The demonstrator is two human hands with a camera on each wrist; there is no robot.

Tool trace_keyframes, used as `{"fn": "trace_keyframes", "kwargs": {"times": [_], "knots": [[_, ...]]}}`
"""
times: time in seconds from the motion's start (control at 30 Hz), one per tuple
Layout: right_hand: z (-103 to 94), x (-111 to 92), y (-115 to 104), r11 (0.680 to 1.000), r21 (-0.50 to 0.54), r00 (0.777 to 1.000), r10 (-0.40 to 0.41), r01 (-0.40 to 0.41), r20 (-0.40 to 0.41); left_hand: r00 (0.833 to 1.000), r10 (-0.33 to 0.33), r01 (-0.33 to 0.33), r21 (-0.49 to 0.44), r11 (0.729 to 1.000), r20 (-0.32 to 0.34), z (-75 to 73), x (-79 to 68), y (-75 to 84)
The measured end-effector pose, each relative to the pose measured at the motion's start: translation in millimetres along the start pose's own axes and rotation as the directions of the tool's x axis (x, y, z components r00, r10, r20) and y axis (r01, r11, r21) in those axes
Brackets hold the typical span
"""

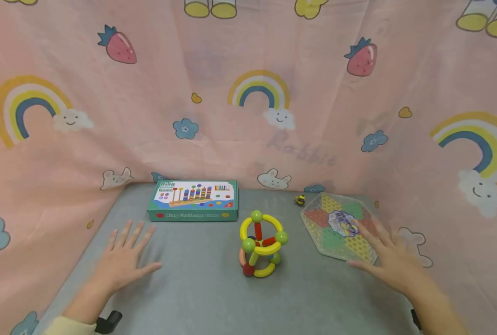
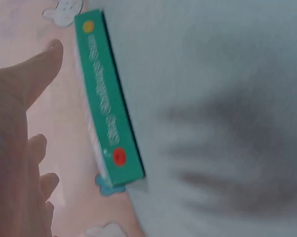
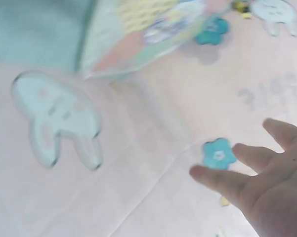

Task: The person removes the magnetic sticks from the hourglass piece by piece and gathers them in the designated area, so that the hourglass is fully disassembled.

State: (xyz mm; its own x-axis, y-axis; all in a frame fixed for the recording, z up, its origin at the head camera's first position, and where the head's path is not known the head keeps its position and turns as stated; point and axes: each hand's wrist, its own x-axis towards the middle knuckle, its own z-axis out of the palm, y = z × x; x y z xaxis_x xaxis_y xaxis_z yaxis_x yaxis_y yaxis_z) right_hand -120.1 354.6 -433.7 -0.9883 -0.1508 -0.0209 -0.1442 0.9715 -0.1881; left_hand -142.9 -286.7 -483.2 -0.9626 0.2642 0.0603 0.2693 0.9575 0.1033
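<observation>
My left hand (image 1: 123, 260) hovers with fingers spread over the left part of the table, holding nothing; its shadow falls on the tabletop in the left wrist view. Nearest to it is the green Ring Challenge Game box (image 1: 193, 202), lying flat by the back edge. On the right, my right hand (image 1: 392, 260), also spread and without anything in it, overlaps the edge of a hexagonal Chinese checkers board (image 1: 336, 228) in the head view. Between the hands stands a ball-and-stick toy (image 1: 262, 246) built of yellow curved rods, red rods and green balls.
A tiny black-and-yellow bee figure (image 1: 300, 200) sits at the back beside the board. The grey table (image 1: 198, 298) meets a pink printed curtain (image 1: 215, 153) at its back and sides. A black strap piece (image 1: 109, 322) shows at the left wrist.
</observation>
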Motion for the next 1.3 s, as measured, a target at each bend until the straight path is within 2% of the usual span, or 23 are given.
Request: {"fn": "trace_keyframes", "kwargs": {"times": [0.17,0.27,0.33,0.43,0.53,0.6,0.73,0.9,1.0,1.2,1.3], "knots": [[1.7,5.3,-24.4,0.99,0.132,0.998,-0.055,0.058,-0.02,0.998,0.053,-0.053,-0.025,0.998,0.016,17.2,9.1,14.3],[4.8,11.4,-36.9,0.976,0.199,0.997,-0.078,0.082,-0.029,0.993,0.121,-0.12,-0.065,0.991,0.009,29.4,15.5,26.6],[5.6,15.9,-46.2,0.965,0.248,0.997,-0.08,0.082,-0.02,0.984,0.176,-0.174,-0.123,0.977,0.008,36.6,19.8,38.0],[5.8,22.1,-61.7,0.94,0.333,0.997,-0.081,0.077,0.0,0.971,0.239,-0.228,-0.243,0.943,0.015,45.7,25.0,57.4],[6.7,25.8,-76.7,0.915,0.397,0.996,-0.09,0.077,0.014,0.967,0.253,-0.224,-0.36,0.906,0.035,53.6,28.0,75.6],[8.7,29.0,-85.6,0.893,0.438,0.993,-0.117,0.104,0.004,0.968,0.246,-0.205,-0.419,0.885,0.045,58.4,29.3,86.0],[14.9,37.0,-101.1,0.857,0.488,0.984,-0.176,0.165,-0.022,0.964,0.257,-0.193,-0.48,0.856,0.071,68.0,34.7,106.1],[24.3,47.0,-114.9,0.835,0.519,0.98,-0.198,0.182,-0.025,0.947,0.299,-0.213,-0.463,0.86,0.121,77.7,47.6,133.7],[28.7,53.4,-121.7,0.822,0.538,0.98,-0.195,0.185,-0.038,0.941,0.302,-0.204,-0.455,0.867,0.153,82.2,55.5,148.9],[37.3,61.9,-131.4,0.779,0.59,0.973,-0.226,0.213,-0.053,0.945,0.271,-0.164,-0.451,0.877,0.185,91.7,64.2,171.2],[39.4,62.7,-136.2,0.764,0.616,0.976,-0.216,0.192,-0.035,0.95,0.252,-0.145,-0.456,0.878,0.184,95.8,64.6,179.7]]}}
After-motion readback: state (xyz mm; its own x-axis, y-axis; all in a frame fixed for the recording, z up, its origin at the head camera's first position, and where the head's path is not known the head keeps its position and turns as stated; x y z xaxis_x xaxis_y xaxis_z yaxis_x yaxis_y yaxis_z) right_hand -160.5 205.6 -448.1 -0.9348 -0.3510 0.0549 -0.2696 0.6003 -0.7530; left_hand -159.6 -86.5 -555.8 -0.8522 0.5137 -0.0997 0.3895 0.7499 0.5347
